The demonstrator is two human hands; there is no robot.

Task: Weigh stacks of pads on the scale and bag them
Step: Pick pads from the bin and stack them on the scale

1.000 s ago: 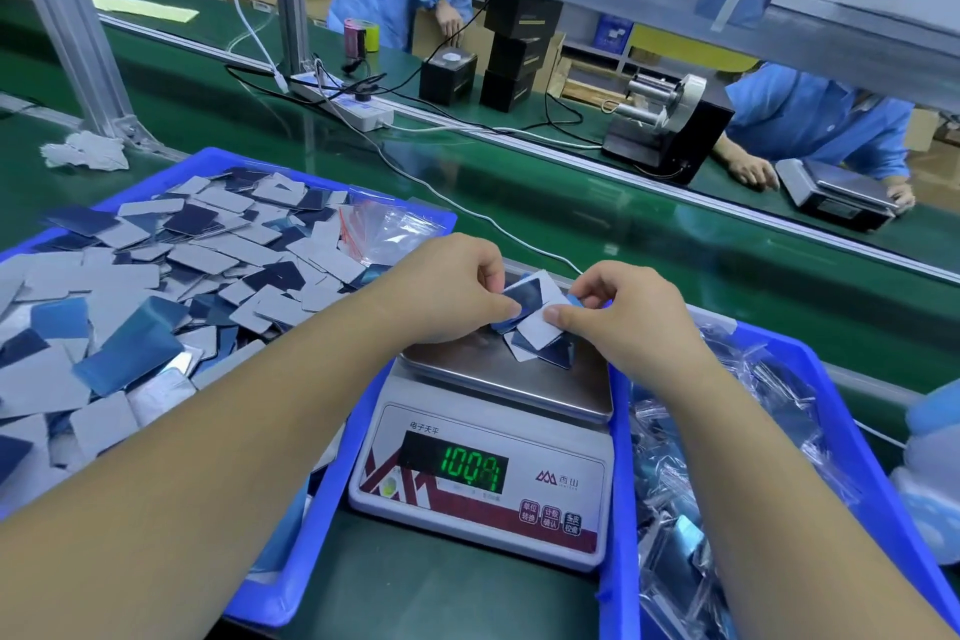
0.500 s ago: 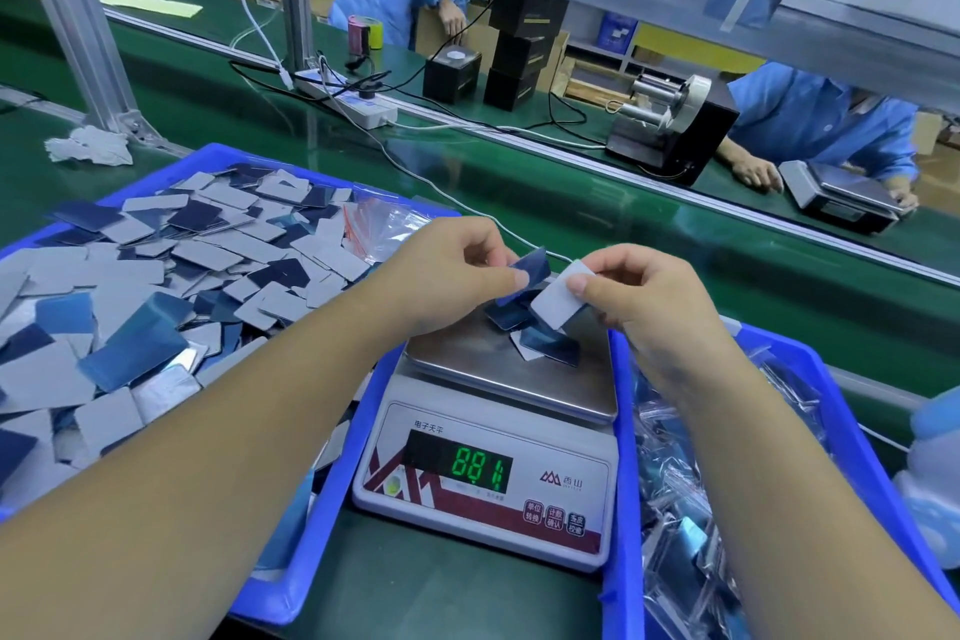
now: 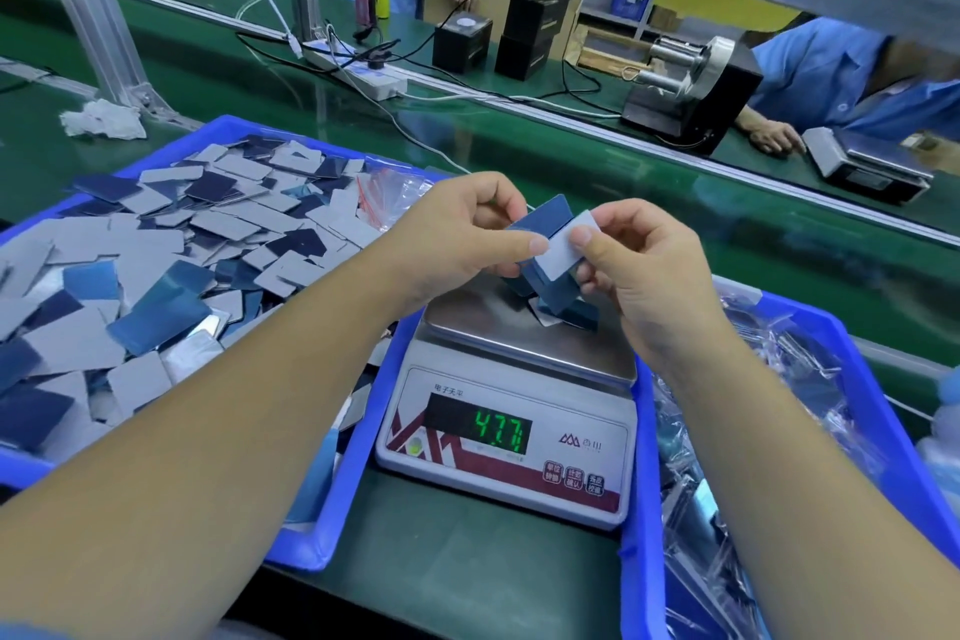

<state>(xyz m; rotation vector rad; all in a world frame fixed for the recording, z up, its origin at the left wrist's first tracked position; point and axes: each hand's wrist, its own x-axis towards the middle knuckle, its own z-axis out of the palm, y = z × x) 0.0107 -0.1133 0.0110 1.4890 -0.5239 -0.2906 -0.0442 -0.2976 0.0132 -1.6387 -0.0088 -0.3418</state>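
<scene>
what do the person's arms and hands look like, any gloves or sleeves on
Both forearms are bare right up to the bottom edge of the view: no sleeves, gloves, watch or rings show. The left hand and right hand have short, unpainted nails on the fingers.

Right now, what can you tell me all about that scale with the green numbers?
The scale is a small white box with a shiny metal tray on top and a dark screen glowing green digits, roughly 47.7. Small buttons sit at its front right, beside a red stripe. It stands level on the green table between two blue bins. A few pads lie on its tray; neither hand seems to touch it.
</scene>
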